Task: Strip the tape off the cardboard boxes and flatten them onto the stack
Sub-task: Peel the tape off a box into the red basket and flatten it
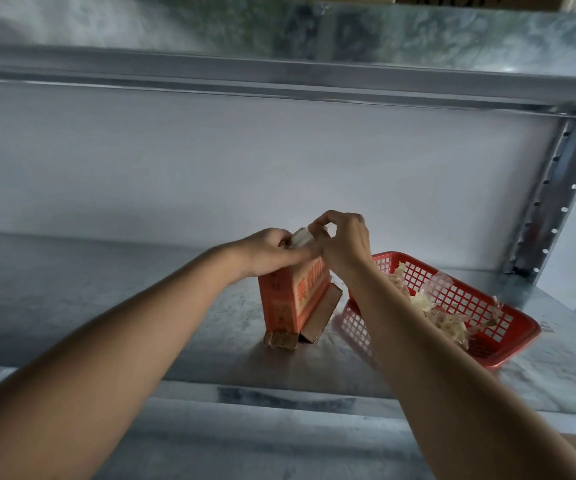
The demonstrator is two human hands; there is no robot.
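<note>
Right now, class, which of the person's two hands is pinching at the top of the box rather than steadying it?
The right hand: its fingertips pinch at the top edge of the orange cardboard box, while the left hand grips the box's upper side.

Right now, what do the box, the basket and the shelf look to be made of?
Box: printed cardboard, orange face, matte; raw brown edges show at its bottom flaps. Basket: red plastic, slightly glossy, moulded lattice walls; it holds crumpled clear tape scraps. Shelf: probably galvanised steel, with a mottled grey sheen. Both hands work at the box top.
</note>
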